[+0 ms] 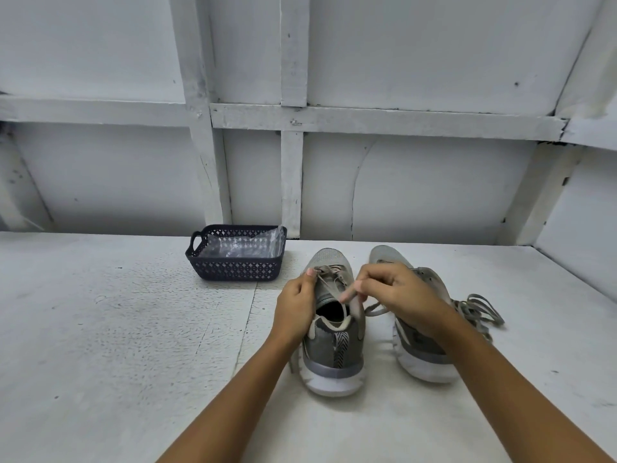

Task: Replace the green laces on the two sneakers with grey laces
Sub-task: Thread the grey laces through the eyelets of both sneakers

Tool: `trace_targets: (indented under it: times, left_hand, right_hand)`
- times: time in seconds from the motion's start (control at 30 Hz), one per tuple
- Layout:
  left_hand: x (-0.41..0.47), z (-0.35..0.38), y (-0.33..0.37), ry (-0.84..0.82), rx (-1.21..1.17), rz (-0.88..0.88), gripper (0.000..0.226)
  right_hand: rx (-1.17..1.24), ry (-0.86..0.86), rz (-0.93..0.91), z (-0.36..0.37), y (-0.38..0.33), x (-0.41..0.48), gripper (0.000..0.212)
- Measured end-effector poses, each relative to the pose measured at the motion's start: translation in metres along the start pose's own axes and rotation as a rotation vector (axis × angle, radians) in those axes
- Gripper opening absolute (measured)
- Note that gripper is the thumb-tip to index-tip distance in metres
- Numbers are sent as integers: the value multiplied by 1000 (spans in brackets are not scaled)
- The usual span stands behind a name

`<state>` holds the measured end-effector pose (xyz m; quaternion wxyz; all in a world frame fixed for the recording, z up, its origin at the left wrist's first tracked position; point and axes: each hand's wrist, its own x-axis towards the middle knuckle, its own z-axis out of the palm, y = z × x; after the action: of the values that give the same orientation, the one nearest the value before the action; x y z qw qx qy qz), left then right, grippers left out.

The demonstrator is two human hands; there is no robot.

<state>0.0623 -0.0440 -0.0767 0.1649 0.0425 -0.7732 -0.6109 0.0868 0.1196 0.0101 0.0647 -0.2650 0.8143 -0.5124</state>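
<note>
White-painted wall panelling (434, 61), crossed by battens, is seen filling the whole upper half of the view. Below it, a white table (100, 329) with a rough, mottled top is spread right across.

And on that table two grey sneakers with white soles are set side by side, heels turned toward the camera, toes pointed to twelve o'clock. The left sneaker (334, 355) is stood upright, just right of centre; the right sneaker (417, 359) is placed at its three o'clock, close beside it but apart, and partly hidden by the forearm.

A dark lattice basket (233, 269) is found at ten o'clock from the left sneaker, well apart, near the wall, with a clear plastic bag (240, 248) laid inside.

Now the hands. The left sneaker is gripped on its nine o'clock side by the left hand (295, 305), the thumb laid up by the eyelets. A strand of grey lace (329, 279), threaded across that sneaker's front eyelets, is pinched by the curled fingers of the right hand (400, 295) over the shoe's opening.

Loose laces (480, 309), greyish, are heaped at the right sneaker's three o'clock, beside it.
</note>
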Motion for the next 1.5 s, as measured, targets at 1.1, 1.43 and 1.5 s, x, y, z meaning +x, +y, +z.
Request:
trace_targets:
  times: [1.1,1.43,1.5]
  left_hand:
    - [-23,-12,92,-369,-70,251,15]
    - [31,-29,114,-147,-47,93,22]
    - [38,-28,117,-152,-13,101,24]
  right_hand:
    - [1091,395,222,-10,-69,68,26]
    - [750,9,416,3,-11,43,32]
    - [742,26,354,5,-8,40,24]
